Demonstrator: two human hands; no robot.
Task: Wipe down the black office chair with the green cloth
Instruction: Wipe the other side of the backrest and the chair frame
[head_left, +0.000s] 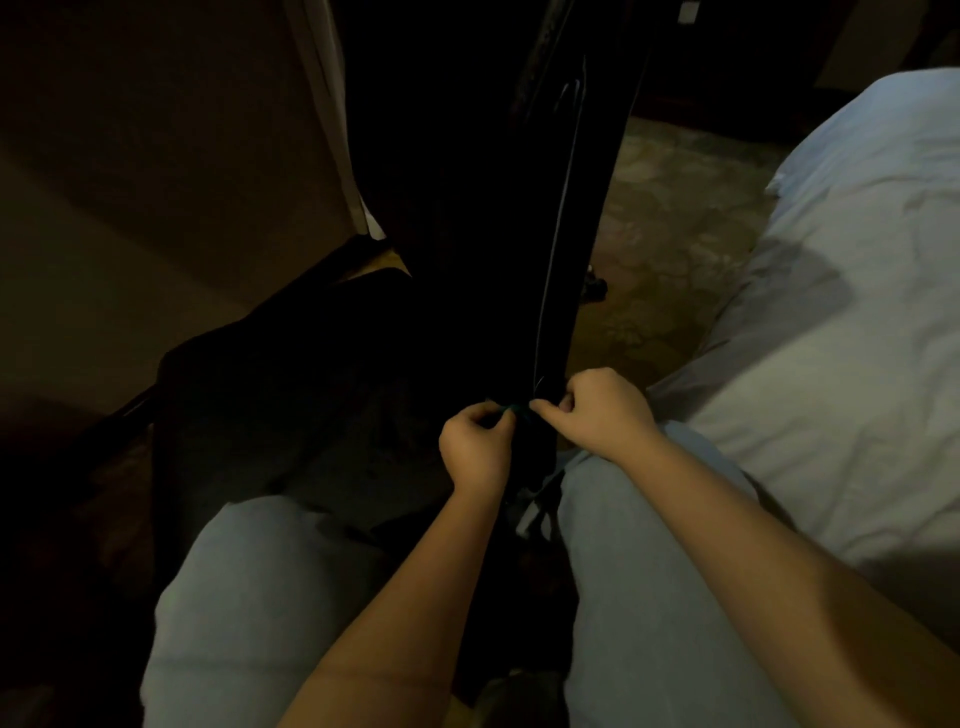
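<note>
Green cloth (508, 409): only a sliver shows, drawn between both hands against the lower end of a dark upright panel of the black office chair (483, 234). Left hand (475, 447) and right hand (597, 410): fingers curled, pinching the cloth's ends. Step judged in hand: wiping this narrow panel. The next move calls for drawing the cloth along it under even tension. A bed (831, 312) stands close on the right. Lighting is poor.

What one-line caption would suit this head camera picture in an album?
Left hand and right hand pinch a small green cloth against a black office chair, beside a white-sheeted bed.
</note>
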